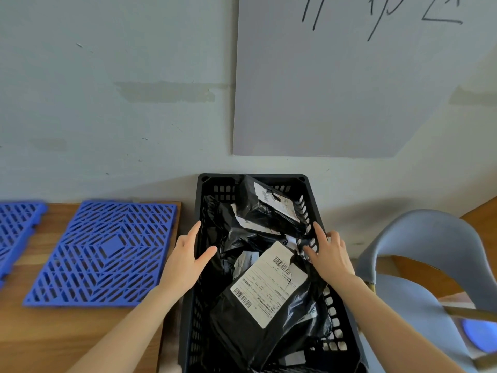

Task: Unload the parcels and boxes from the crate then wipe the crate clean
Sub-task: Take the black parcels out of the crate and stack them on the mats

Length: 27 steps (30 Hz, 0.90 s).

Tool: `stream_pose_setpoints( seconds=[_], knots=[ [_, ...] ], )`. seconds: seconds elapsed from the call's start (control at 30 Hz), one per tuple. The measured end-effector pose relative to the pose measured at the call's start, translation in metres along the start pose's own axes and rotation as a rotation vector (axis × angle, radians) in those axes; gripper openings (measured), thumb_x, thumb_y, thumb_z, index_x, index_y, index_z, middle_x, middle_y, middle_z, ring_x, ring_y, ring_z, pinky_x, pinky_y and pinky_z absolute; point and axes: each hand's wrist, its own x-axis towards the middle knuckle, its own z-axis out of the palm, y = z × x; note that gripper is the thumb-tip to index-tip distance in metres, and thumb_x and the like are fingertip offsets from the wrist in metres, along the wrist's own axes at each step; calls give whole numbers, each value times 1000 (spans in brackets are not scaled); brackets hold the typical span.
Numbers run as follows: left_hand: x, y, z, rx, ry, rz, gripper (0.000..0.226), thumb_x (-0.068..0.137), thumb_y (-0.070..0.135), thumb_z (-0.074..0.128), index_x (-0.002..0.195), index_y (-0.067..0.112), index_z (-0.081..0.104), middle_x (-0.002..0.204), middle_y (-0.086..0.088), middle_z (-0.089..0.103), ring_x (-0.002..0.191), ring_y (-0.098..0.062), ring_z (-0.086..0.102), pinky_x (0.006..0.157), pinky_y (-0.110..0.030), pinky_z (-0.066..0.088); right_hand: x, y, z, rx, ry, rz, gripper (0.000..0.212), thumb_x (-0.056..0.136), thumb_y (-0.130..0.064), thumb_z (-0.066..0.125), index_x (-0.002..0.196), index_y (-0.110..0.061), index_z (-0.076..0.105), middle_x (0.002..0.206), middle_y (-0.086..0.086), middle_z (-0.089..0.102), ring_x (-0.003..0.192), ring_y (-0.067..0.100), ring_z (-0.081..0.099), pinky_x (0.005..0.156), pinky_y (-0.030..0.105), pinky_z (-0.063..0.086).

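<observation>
here the crate (252,175) holds black parcels (238,332); left hand (188,255) and right hand (332,258) clamp its rims.

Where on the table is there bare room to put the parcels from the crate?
The widest bare wood is the near part of the table, in front of the large blue mat. A narrow strip lies between it and the second mat. The crate is packed with parcels; the left hand and right hand grip its rims.

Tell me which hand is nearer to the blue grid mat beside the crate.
Left. The left hand grips the crate's left rim, beside the blue grid mat; the right hand grips the opposite rim, across the crate.
</observation>
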Motion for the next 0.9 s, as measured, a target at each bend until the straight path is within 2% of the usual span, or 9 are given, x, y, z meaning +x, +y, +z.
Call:
stream_pose_setpoints(
  seconds=[0.07, 0.17, 0.3, 0.4, 0.5, 0.57, 0.67, 0.8, 0.9],
  knots=[
    [5, 4, -2, -18, 5, -26, 87, 77, 79, 38, 152, 43, 10, 118, 5, 43, 86, -3, 54, 62, -18, 41, 4, -4, 1, 18, -13, 21, 70, 96, -52, 45, 154, -30, 11, 133, 13, 34, 122, 34, 37, 97, 41, 43],
    [12, 15, 0, 59, -13, -85, 86, 80, 81, 40, 151, 45, 10, 116, 3, 39, 83, -6, 55, 61, -22, 46, 11, -9, 3, 70, -19, 75, 74, 92, -60, 45, 153, -36, 11, 128, 12, 31, 117, 33, 37, 99, 42, 40],
    [18, 25, 6, 144, -50, -158, 90, 78, 80, 47, 153, 42, 13, 126, -9, 38, 107, -23, 52, 78, -30, 50, 16, -7, 0, 189, -41, 120, 77, 87, -67, 48, 150, -44, 12, 120, 8, 31, 115, 31, 36, 99, 43, 40],
    [18, 26, 6, 145, -66, -174, 97, 75, 79, 54, 154, 41, 13, 129, -13, 37, 116, -26, 45, 88, -33, 48, 17, -1, -4, 287, -46, 111, 81, 86, -63, 55, 151, -44, 11, 112, 5, 33, 106, 27, 47, 94, 41, 48],
    [21, 30, 1, 156, -91, -221, 107, 70, 81, 58, 155, 40, 6, 130, -15, 36, 101, -23, 51, 78, -30, 46, 20, 3, -11, 369, -77, 103, 83, 87, -53, 60, 151, -43, 9, 112, 6, 35, 79, 23, 60, 74, 33, 54],
    [21, 36, -2, 160, -89, -269, 114, 67, 81, 61, 156, 36, 4, 135, -18, 35, 100, -24, 55, 81, -32, 49, 21, 5, -14, 359, -112, 94, 80, 90, -50, 59, 153, -38, 11, 112, 5, 32, 74, 22, 60, 72, 33, 54],
    [14, 48, -3, 169, -56, -351, 124, 62, 81, 66, 157, 29, 7, 144, -21, 29, 123, -32, 49, 96, -37, 45, 19, 10, -17, 363, -111, 77, 78, 91, -48, 58, 153, -35, 13, 111, 4, 32, 73, 23, 61, 76, 36, 54],
    [-5, 68, -6, 229, 20, -376, 127, 59, 84, 65, 157, 25, 10, 143, -20, 30, 126, -31, 45, 92, -34, 44, 12, 20, -30, 410, -97, 27, 79, 89, -47, 61, 153, -33, 15, 113, 8, 41, 59, 20, 57, 64, 32, 54],
    [-25, 81, -11, 191, 83, -398, 129, 55, 86, 65, 156, 27, 13, 146, -21, 29, 133, -33, 40, 99, -39, 44, 6, 25, -45, 460, -69, -13, 76, 90, -42, 62, 153, -31, 20, 116, 14, 48, 55, 18, 54, 61, 30, 50]
  ],
)
